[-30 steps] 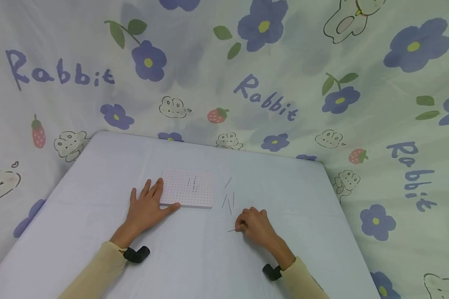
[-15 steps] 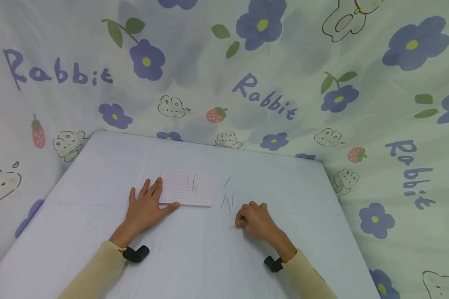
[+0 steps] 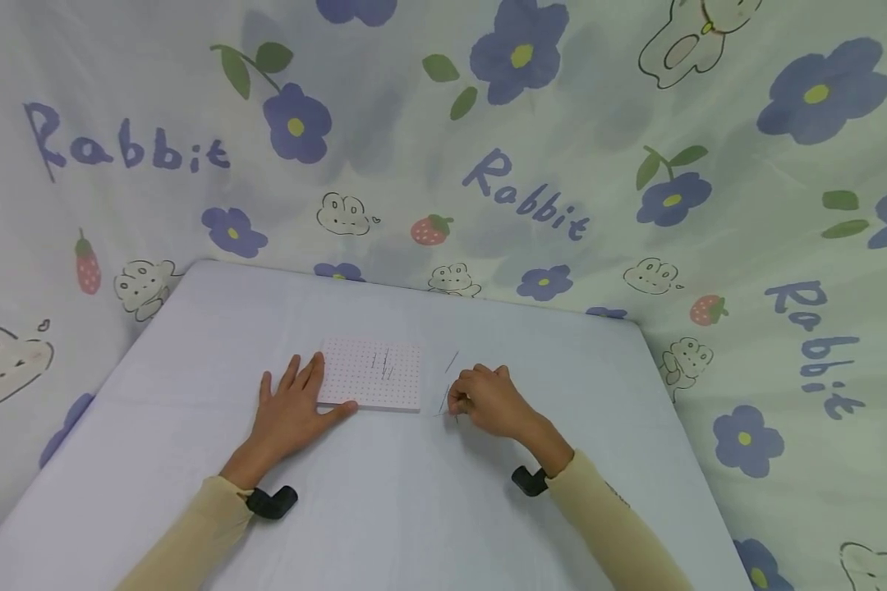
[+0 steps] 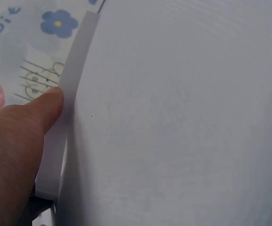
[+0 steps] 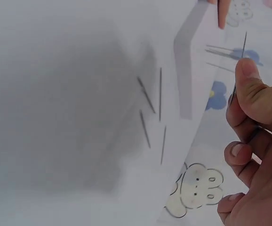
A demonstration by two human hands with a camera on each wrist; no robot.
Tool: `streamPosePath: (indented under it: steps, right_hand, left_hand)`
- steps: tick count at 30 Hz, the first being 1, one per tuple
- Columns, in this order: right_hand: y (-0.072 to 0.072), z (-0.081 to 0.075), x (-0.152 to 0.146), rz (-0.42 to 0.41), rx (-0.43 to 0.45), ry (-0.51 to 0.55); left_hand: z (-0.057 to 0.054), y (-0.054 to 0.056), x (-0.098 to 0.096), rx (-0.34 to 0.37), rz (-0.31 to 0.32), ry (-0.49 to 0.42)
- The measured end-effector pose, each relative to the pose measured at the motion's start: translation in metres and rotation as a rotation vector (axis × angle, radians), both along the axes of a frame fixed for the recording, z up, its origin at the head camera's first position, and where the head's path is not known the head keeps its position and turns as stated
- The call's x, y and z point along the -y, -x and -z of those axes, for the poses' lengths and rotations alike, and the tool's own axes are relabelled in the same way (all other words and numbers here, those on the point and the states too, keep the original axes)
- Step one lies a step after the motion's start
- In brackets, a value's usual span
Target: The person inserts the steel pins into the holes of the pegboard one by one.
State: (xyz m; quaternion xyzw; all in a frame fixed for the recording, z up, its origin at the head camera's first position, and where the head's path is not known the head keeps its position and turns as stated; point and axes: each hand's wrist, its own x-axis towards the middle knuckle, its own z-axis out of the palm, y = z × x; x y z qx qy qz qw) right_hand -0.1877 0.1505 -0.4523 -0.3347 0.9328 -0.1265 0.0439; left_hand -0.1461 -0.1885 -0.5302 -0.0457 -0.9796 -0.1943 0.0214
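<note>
Thin rod [image 5: 244, 44] in right grip [image 3: 488, 400]

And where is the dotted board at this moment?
In the head view, the dotted board lies left of centre on the table, between the left hand, which touches it, and the loose rods.

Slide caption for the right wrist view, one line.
Right hand pinching a thin dark rod, with four similar rods lying on the white table.

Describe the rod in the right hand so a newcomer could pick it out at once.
At the white table, look right of the dotted board to the right hand. Pinched there is the thin dark rod. It is the only one held; the loose rods lie on the table.
</note>
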Motion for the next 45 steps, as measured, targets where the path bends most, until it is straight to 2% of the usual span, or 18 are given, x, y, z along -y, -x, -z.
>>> streamPosePath:
  steps: [6, 15, 19, 26, 30, 39, 45]
  right_hand:
    - [0.013, -0.011, 0.012, -0.044, 0.051, 0.017]
    - [0.024, -0.011, 0.033, -0.004, 0.185, 0.218]
    - [0.028, -0.006, 0.042, 0.003, 0.163, 0.239]
    - [0.035, 0.003, 0.052, 0.026, 0.071, 0.271]
    - [0.039, 0.009, 0.056, 0.043, 0.062, 0.265]
    - [0.039, 0.015, 0.066, 0.042, 0.113, 0.188]
    - [0.039, 0.020, 0.070, 0.038, 0.093, 0.137]
  left_hand:
    - [-0.002, -0.001, 0.000, 0.004, 0.008, 0.002]
    - [-0.003, -0.001, 0.001, 0.006, 0.001, 0.010]
    - [-0.004, -0.002, 0.000, 0.003, -0.002, 0.014]
    - [-0.006, -0.002, -0.001, 0.001, -0.007, 0.015]
    - [-0.007, -0.003, -0.002, 0.004, -0.011, 0.012]
    - [-0.003, -0.002, 0.000, 0.015, -0.011, 0.017]
    - [-0.001, -0.001, 0.001, 0.010, -0.009, 0.016]
